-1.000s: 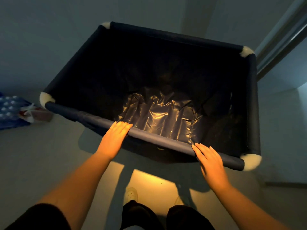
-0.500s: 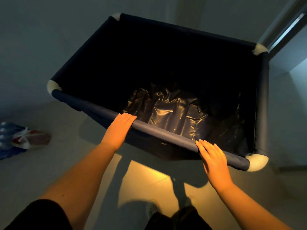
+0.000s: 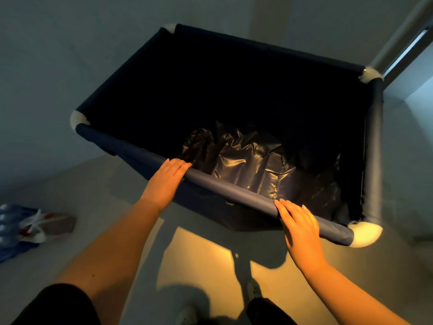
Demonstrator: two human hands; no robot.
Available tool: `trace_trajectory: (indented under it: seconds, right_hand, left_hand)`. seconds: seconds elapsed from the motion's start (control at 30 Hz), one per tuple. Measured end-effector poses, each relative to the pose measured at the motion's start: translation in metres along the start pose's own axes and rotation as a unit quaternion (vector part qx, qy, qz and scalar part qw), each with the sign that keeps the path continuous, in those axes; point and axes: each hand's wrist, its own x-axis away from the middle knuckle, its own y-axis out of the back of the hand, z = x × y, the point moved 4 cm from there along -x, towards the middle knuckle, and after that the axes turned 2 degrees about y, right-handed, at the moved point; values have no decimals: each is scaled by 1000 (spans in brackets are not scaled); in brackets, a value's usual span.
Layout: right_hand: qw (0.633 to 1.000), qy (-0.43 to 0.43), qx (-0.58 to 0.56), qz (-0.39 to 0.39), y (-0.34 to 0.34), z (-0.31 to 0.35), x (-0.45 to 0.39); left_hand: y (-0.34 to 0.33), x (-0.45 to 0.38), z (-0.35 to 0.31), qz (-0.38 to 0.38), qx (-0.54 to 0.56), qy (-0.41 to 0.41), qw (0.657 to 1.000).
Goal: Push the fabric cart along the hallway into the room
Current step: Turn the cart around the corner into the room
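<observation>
A dark blue fabric cart with white corner caps stands in front of me, its near rim bar running from upper left to lower right. Black shiny plastic lies crumpled at its bottom. My left hand rests over the near rim bar, fingers curled across it. My right hand lies on the same bar near the right corner, fingers over the top.
A blue pack of bottles and a white bag lie on the floor at the left. A wall runs along the left and ahead. A door frame stands at the upper right beside the cart's far corner.
The cart has rolled forward and turned slightly to the right, towards the door frame. The bottles on the floor have slid down and back in view. Both hands stayed on the rim bar.
</observation>
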Motion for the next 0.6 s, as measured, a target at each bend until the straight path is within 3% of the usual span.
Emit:
trace_trajectory:
  seconds: [0.23,0.6]
  right_hand:
    - [999,5,10,-31,-19,51,-31]
    - [996,70,10,-52,-43,87,-58]
  left_hand:
    - [4,-7,63,-25,6,-38,999]
    - [5,22,117,-52,1,2,999]
